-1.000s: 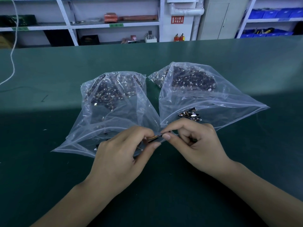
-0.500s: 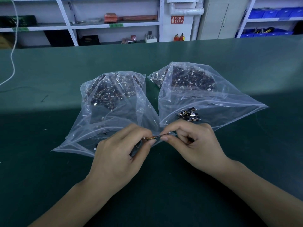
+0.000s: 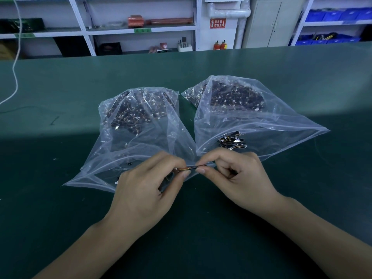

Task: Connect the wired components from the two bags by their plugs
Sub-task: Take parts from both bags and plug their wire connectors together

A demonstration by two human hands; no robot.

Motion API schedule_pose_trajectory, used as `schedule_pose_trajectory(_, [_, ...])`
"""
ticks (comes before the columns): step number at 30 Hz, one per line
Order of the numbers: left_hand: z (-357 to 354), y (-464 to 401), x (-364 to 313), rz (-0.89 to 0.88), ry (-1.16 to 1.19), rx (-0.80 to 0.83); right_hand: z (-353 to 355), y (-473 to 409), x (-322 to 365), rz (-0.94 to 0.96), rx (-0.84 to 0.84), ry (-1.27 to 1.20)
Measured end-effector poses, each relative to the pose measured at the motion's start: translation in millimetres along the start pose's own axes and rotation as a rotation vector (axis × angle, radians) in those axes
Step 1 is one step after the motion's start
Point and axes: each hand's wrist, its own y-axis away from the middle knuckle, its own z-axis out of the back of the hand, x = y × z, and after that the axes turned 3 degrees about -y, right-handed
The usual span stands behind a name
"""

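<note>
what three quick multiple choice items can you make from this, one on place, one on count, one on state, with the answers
1. Where does the small loose cluster of components lie?
A. inside the right bag
B. on a shelf
C. on the bare mat by the white cable

2. How many clear bags are on the green mat?
A. one
B. two
C. four

3. What are the hands doing?
A. resting flat
B. both pinching a small wired piece between them
C. lifting a bag

Answers: 1 A, it sits near the right bag mouth. 2 B, left bag and right bag. 3 B, left hand and right hand meet at the wired piece.
</note>
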Motion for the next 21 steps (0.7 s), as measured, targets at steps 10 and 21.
schedule_pose_trajectory(10, [1, -1, -2, -0.013, -0.013, 0.017, 3, 0, 0, -0.036, 0.054, -0.014])
schedule_pose_trajectory(21, [7, -3, -3, 0.033, -0.073, 0.026, 26, -8, -16, -0.113, 0.09, 0.05])
